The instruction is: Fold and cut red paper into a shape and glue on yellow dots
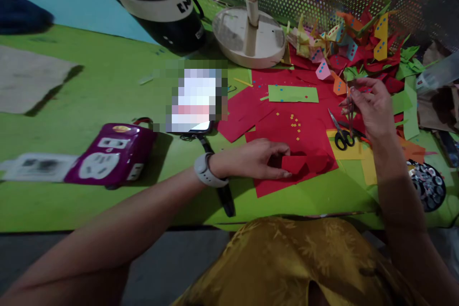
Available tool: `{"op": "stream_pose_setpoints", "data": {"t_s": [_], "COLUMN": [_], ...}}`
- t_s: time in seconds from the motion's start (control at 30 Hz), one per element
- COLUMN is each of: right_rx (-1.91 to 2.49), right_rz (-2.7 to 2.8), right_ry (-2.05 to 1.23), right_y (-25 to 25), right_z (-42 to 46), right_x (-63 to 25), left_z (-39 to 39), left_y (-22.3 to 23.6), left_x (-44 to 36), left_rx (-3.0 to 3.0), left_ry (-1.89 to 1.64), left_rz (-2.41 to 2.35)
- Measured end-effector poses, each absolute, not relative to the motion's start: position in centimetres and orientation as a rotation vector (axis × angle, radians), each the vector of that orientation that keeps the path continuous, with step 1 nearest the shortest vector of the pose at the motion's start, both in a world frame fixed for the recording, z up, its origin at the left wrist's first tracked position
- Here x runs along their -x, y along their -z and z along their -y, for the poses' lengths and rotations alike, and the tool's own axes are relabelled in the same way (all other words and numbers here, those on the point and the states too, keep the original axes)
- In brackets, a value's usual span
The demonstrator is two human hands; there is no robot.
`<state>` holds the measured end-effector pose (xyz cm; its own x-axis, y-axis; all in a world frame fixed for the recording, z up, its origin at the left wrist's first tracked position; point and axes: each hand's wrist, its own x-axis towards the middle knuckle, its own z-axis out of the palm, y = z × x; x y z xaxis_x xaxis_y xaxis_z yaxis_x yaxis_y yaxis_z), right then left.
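Note:
My left hand [263, 158] pinches a folded red paper piece [304, 164] between thumb and fingers, low over a red sheet [267, 189]. Tiny yellow paper squares [294, 122] are scattered just beyond it. Raised at the right, my right hand [375, 103] is closed on slim metal tweezers [350, 110], tips pointing away from me. Whether the tips hold anything is too small to tell. Black-handled scissors [343, 137] lie below the tweezers, partly over yellow paper [349, 152]. A green paper strip [294, 94] with a few small coloured dots rests on the red paper farther back.
Folded, dotted paper pieces [358, 43] are heaped at the back right. A white round stand base [247, 38] and a black bottle [158, 9] stand behind. Left of me are a lit, blurred phone [195, 100] and a purple power socket [111, 153]. Sequins fill a round dish [428, 186].

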<state>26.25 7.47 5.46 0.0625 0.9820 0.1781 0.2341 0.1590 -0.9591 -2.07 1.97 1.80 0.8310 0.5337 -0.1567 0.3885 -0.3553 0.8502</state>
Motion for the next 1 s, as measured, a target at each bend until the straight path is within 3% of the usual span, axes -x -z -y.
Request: {"op": "stream_pose_setpoints", "data": {"t_s": [0.23,0.53,0.87,1.0], "right_rx": [1.184,0.968,1.291,1.272], "right_rz": [0.974,1.123,1.026,1.208], "right_ry": [-1.532,-1.714,-1.211,-1.248], "right_y": [-5.4,-5.0,-2.6,-3.5], "right_z": [-5.6,-3.8,-5.1,-4.4], "right_x": [-24.9,-23.3,-22.4,-21.8], "left_z": [-1.9,-2.0,-2.0,-2.0], "left_y": [-1.8,-1.8,-1.6,-1.6], "left_x": [2.1,2.0,2.2,2.2], "left_rx": [-2.020,-1.969,-1.961,-1.946], "left_ry": [-0.171,-0.131,-0.120,-0.119], "left_rz": [-0.695,-0.712,-0.720,-0.717]}}
